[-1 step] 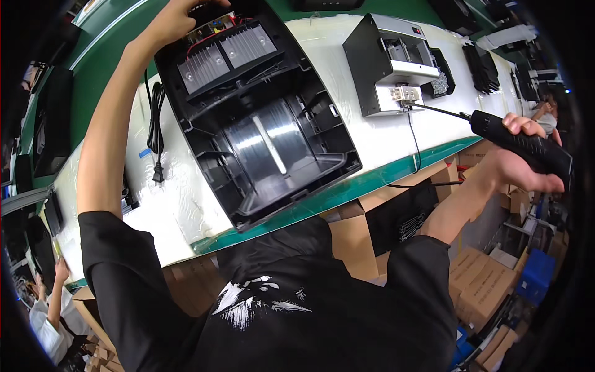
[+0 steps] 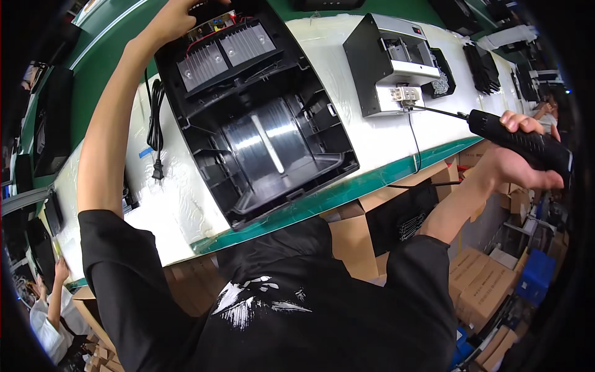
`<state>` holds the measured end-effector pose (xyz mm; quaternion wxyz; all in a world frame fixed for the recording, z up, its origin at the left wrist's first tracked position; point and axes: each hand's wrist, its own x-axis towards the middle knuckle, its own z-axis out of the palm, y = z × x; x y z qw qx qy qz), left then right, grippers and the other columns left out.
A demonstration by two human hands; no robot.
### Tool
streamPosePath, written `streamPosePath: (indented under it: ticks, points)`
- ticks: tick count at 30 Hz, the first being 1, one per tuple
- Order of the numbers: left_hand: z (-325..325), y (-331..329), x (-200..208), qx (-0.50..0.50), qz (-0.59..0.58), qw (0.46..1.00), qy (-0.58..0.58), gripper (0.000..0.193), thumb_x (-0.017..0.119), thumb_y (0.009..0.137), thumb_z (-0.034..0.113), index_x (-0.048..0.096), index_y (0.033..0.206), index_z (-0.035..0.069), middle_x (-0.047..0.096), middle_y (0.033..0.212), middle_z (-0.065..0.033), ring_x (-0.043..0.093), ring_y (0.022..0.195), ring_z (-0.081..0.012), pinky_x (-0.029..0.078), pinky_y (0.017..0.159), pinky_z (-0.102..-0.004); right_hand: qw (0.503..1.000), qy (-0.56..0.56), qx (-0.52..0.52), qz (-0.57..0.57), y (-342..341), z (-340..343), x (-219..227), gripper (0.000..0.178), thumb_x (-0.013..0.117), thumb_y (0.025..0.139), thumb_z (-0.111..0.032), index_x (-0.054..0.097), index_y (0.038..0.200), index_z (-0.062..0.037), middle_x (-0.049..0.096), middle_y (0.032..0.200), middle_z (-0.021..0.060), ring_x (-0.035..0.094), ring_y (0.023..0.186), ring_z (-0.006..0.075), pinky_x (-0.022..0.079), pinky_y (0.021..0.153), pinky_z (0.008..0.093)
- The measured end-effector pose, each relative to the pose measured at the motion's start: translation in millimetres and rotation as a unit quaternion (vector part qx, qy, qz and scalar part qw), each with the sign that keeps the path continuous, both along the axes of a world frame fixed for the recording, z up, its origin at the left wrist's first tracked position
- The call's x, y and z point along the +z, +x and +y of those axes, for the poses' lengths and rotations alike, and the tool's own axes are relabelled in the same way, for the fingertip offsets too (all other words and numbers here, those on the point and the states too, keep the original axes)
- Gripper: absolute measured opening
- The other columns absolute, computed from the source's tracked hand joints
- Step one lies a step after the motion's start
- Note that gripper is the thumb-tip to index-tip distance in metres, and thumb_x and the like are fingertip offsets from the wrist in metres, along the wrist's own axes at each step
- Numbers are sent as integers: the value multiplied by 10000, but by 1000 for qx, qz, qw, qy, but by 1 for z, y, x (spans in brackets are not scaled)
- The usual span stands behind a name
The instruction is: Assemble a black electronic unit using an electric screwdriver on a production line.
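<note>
Head view: black plastic housing [image 2: 285,197], open side up, on the bench [image 2: 186,204], w/ finned heat sinks [image 2: 204,65] at its far end. Since a split sec ago it's slid a touch L & away from the wearer; pwr cord [image 2: 155,121] beside it moved a bit too. Suggests the unit is being repositioned; change is v. slight. L hand [image 2: 173,23] is at housing's far end, near the circuit board [image 2: 217,26]; fingertips partly cut off, so can't tell if it grips. R hand [image 2: 511,164], well apart from housing, is wrapped round a black elec. screwdriver [image 2: 493,127], its long bit aimed L at the screw feeder [image 2: 365,71]; can't tell if the tip touches. Feeder's btwn housing & R hand.
</note>
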<state>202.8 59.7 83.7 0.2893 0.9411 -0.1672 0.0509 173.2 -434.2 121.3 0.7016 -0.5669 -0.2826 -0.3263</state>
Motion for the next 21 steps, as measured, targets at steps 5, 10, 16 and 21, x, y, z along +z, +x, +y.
streamPosePath:
  ticks: [5, 10, 16, 21]
  points:
    - [-42, -18, 11, 58, -18, 997, -52, 492, 441, 672, -142, 594, 1112, 18, 583, 1194, -197, 525, 1156, -294, 361, 1018, -310, 993, -72, 84, 36, 19, -1, 2, 996, 282, 676, -891, 431, 1142, -24, 558, 707, 147, 496, 557, 227, 401, 544, 376]
    - [-113, -118, -14, -110, -67, 986, -104, 427, 564, 770, 8, 539, 1196, 21, 539, 1229, -153, 551, 1094, -293, 434, 942, -345, 975, -93, 163, 121, 54, 22, 20, 813, 278, 810, -755, 475, 1068, -10, 541, 704, 123, 505, 558, 220, 417, 557, 359]
    - [-152, -207, -28, -6, 73, 996, -43, 600, 674, 755, 114, 433, 1290, -13, 525, 1232, -172, 570, 1039, -306, 479, 871, -338, 960, -34, -135, 244, 55, 154, 40, 501, 457, 894, -566, 523, 738, -94, 477, 480, 24, 459, 339, 117, 380, 324, 233]
    - [-150, -215, -50, -26, 37, 999, 19, 534, 659, 724, 52, 487, 1223, -27, 627, 975, -118, 624, 864, -251, 516, 744, -318, 929, -187, -112, 299, 92, 106, 5, 578, 281, 939, -523, 491, 1111, -13, 517, 685, 96, 463, 526, 202, 392, 519, 297]
